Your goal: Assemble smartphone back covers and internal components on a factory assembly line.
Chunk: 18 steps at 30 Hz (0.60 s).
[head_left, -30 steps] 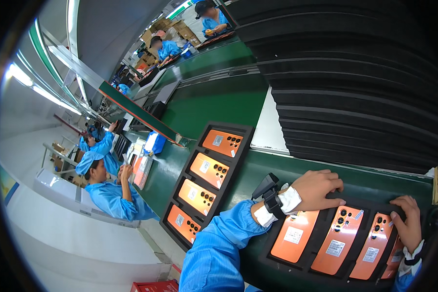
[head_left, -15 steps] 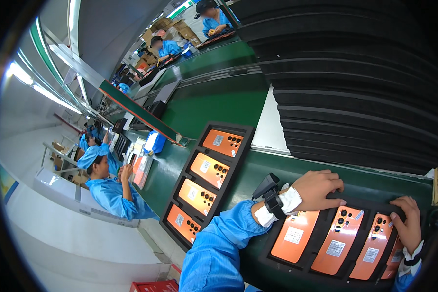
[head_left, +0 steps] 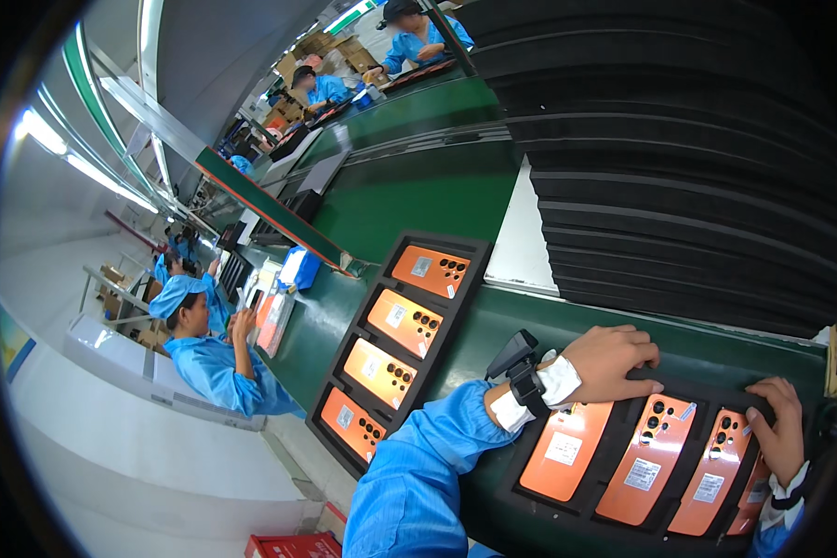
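In front of me lies a black phone tray (head_left: 581,523), its slots holding several orange phones (head_left: 646,451) back side up, each with a white label. My left hand (head_left: 614,361) is closed over the tray's far edge, its thumb against the rim and its fingers bent beyond it. Around the far right corner curls my right hand (head_left: 779,418), partly covering the rightmost phone. A second black tray (head_left: 442,344) with orange phones (head_left: 405,330) lies at an angle to the left, apart from both hands.
Dark stacked trays (head_left: 679,177) rise at the back right. A green, red-edged post (head_left: 270,209) slants over the green bench (head_left: 418,195). Blue-clad co-workers sit at left, one person (head_left: 209,344) holding a phone, and others sit at the back. A blue bin (head_left: 298,268) stands left.
The view has shifted slightly. Both hands keep their places on the near tray. At the far back, a co-worker's arms have moved apart.
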Tool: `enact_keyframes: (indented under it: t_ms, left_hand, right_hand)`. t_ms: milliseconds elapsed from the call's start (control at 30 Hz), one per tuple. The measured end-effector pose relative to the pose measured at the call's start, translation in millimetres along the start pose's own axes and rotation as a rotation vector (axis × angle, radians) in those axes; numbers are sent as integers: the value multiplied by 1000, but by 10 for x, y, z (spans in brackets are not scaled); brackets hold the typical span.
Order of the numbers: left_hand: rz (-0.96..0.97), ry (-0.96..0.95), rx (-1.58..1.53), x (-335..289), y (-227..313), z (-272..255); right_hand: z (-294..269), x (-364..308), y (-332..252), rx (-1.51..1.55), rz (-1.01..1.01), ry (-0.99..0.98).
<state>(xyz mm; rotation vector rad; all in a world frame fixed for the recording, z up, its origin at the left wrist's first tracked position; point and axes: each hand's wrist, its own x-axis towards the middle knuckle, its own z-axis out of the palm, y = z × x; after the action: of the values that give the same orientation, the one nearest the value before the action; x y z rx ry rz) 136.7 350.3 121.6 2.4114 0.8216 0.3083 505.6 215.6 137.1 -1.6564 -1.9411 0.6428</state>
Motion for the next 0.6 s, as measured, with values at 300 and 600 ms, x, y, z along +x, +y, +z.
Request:
enact_keyframes:
  t_ms: [300, 600]
  left_hand:
    - [9, 11, -7, 1, 6, -7]
    - [-1, 6, -8, -22, 23, -14]
  right_hand:
    - [1, -6, -4, 1, 7, 17]
    - [-26, 1, -72, 18, 27, -12]
